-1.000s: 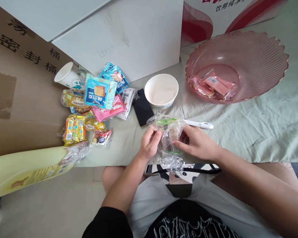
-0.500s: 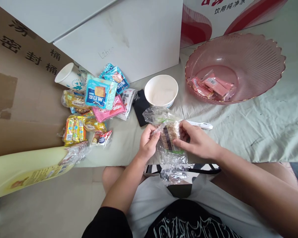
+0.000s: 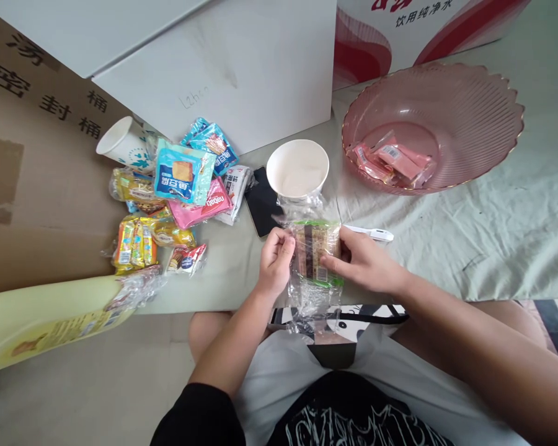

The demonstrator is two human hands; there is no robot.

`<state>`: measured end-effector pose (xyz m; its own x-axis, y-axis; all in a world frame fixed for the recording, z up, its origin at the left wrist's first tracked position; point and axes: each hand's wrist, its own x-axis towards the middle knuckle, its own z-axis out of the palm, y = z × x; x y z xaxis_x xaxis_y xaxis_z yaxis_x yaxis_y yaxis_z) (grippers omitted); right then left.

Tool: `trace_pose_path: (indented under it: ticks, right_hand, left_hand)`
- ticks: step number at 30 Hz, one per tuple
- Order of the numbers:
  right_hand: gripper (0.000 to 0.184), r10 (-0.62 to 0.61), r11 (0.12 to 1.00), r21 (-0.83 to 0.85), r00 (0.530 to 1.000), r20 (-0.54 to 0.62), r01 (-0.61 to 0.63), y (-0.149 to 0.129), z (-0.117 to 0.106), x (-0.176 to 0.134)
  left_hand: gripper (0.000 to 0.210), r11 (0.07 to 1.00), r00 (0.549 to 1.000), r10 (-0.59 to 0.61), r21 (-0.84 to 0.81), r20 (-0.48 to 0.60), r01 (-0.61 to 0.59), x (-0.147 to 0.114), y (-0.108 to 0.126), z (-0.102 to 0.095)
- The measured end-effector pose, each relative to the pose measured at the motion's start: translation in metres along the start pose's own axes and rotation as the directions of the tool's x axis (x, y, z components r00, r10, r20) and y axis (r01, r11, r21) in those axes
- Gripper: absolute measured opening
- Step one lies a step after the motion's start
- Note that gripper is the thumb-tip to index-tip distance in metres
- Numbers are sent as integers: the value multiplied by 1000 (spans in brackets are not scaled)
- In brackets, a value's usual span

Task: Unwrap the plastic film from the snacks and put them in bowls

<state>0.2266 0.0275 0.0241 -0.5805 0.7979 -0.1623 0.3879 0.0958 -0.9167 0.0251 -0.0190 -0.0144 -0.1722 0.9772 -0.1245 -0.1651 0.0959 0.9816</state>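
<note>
fingers (image 3: 286,250) hold a rectangular, speckled packet (image 3: 310,249) of crinkled, glossy clear plastic.

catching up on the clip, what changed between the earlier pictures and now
The clear-wrapped packet is turned more squarely into view, its striped front plainer; the upper wrap now stretches up toward the white bowl. Nothing was let go: left hand and right hand keep their grip on the packet. The pink basin and snack packs stayed put.

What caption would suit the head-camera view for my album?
Left hand and right hand hold a plastic-wrapped snack near a paper bowl and smartphone.
</note>
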Motion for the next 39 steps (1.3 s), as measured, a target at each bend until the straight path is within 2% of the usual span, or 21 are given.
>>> trace_pose_path:
  ticks: [3,7,9,14,16,19,22,23,26,28,30,33,36,39]
  right_hand:
    - [29,4,997,72,999,-32,-1,3,3,-1]
    - [33,-14,971,238,1000,-5,15,5,9,-1]
    - [32,9,973,232,999,-31,-1,4,10,0]
    - [40,52,983,182,978,-203,-15,0,14,2]
    - [30,51,991,135,970,-238,-19,-1,15,2]
    - [22,-50,999,-20,963,-266,46,-2,15,1]
    - [16,-199,980,-53,961,-191,193,0,12,0]
    - [20,-248,969,-41,956,-160,244,1,11,-1]
    - [48,-367,930,-15,927,-82,367,6,9,-3]
    - [58,-373,928,-19,925,-65,373,7,10,-3]
    - [46,-322,947,-38,940,-110,320,6,12,-3]
    - [16,-266,964,-52,937,-225,261,2,11,-1]
    - [15,-207,978,-65,924,-322,196,-1,5,-1]
    - [4,-105,994,-32,914,-391,100,2,-1,-2]
  left_hand:
    - [35,999,999,-39,-34,19,39,1,8,2]
    - [51,992,974,-108,-43,201,119,3,13,-1]
    - [53,986,958,-129,-68,255,151,5,12,-3]
    - [59,960,932,-179,-152,314,235,9,11,-7]
    - [66,946,917,-223,-154,330,286,9,12,-7]
    - [67,934,923,-252,-177,290,310,8,13,-7]
    - [63,937,948,-237,-209,211,281,8,13,-4]
    - [62,940,954,-228,-213,194,268,8,13,-2]
    - [58,955,970,-185,-203,156,215,7,14,3]
    - [57,964,977,-171,-180,130,193,7,16,6]
    - [55,968,978,-172,-162,115,189,5,17,9]
    - [53,964,976,-186,-169,110,203,4,18,9]
    - [57,935,963,-245,-236,111,265,4,20,3]
    - [59,863,929,-339,-344,145,369,7,23,-5]
